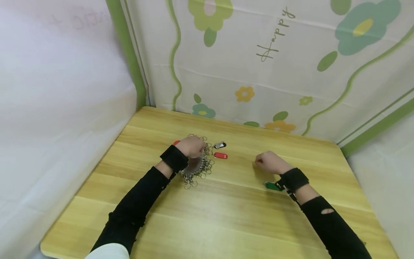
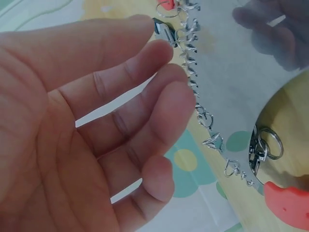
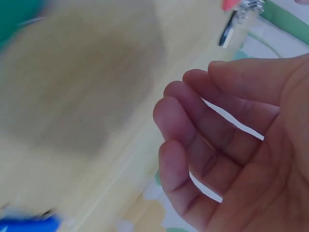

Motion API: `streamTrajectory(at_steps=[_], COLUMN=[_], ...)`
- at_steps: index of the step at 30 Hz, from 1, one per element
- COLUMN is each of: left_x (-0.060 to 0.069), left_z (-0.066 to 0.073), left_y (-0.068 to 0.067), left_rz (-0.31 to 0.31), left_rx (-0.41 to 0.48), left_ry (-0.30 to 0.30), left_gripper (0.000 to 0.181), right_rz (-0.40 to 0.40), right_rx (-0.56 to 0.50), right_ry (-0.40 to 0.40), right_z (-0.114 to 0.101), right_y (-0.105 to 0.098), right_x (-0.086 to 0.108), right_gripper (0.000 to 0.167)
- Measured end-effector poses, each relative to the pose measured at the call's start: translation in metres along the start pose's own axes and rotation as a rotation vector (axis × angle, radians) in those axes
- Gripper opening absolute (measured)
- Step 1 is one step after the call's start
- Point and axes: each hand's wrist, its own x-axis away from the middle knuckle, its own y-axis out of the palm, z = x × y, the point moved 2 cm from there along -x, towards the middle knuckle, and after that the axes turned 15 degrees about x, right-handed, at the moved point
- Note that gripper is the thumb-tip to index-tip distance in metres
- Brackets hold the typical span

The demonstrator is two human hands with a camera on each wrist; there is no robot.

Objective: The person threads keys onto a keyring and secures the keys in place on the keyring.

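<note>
My left hand (image 1: pixel 191 146) hovers over a shiny silver plate (image 2: pixel 227 72) edged with many small metal key rings (image 1: pixel 203 167). In the left wrist view its fingers curl loosely, thumb near the index finger, and no object shows between them. A silver-and-black tag (image 1: pixel 220 145) and a red key tag (image 1: pixel 221 155) lie just right of the rings. My right hand (image 1: pixel 272 162), also loosely curled with nothing visible in it, is above the table's right half. Near its wrist lies a green key tag (image 1: pixel 271 186), partly hidden by the wrist strap.
A red piece (image 2: pixel 289 205) sits at the plate's far-left side, mostly hidden by my left hand in the head view. A blue object (image 3: pixel 29 225) shows blurred in the right wrist view. The wooden table (image 1: pixel 207 223) meets a flowered curtain (image 1: pixel 226 72) at the back.
</note>
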Motion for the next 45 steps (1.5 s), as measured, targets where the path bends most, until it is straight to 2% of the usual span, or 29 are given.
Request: streamTrajectory(at_steps=[6, 10, 13, 16, 18, 22, 28, 31, 34, 38, 42, 45], left_x=[-0.004, 0.000, 0.006, 0.010, 0.011, 0.010, 0.003, -0.001, -0.007, -0.015, -0.019, -0.022], left_z=[-0.003, -0.003, -0.006, -0.010, -0.011, -0.011, -0.003, 0.003, 0.007, 0.009, 0.013, 0.017], left_y=[0.011, 0.018, 0.020, 0.019, 0.020, 0.022, 0.027, 0.028, 0.030, 0.036, 0.039, 0.040], left_rz=[-0.017, 0.020, 0.071, 0.098, 0.092, 0.074, 0.086, 0.088, 0.074, 0.069, 0.050, 0.036], left_rx=[-0.069, -0.097, -0.136, -0.185, -0.191, -0.131, -0.069, -0.071, -0.113, -0.187, -0.274, -0.301], left_ry=[-0.013, 0.091, 0.209, 0.249, 0.251, 0.230, 0.198, 0.179, 0.146, 0.089, 0.064, 0.055], left_gripper=[0.037, 0.030, 0.030, 0.029, 0.031, 0.030, 0.008, 0.009, 0.007, 0.015, 0.020, 0.018], right_rz=[0.008, 0.078, 0.138, 0.144, 0.123, 0.078, 0.100, 0.110, 0.085, 0.050, 0.073, 0.089], right_rx=[0.001, 0.021, 0.056, 0.069, 0.058, 0.036, 0.020, 0.019, 0.010, -0.002, 0.014, 0.029], right_ry=[0.046, 0.081, 0.079, 0.087, 0.104, 0.122, 0.126, 0.138, 0.136, 0.130, 0.112, 0.106], right_z=[0.004, 0.003, 0.004, 0.007, 0.010, 0.014, 0.016, 0.015, 0.013, 0.010, 0.008, 0.006], right_y=[0.012, 0.021, 0.025, 0.029, 0.033, 0.038, 0.040, 0.039, 0.038, 0.038, 0.038, 0.037], right_x=[0.035, 0.061, 0.080, 0.092, 0.098, 0.103, 0.099, 0.097, 0.096, 0.096, 0.096, 0.095], right_gripper=[0.013, 0.015, 0.015, 0.016, 0.018, 0.021, 0.018, 0.017, 0.017, 0.022, 0.020, 0.018])
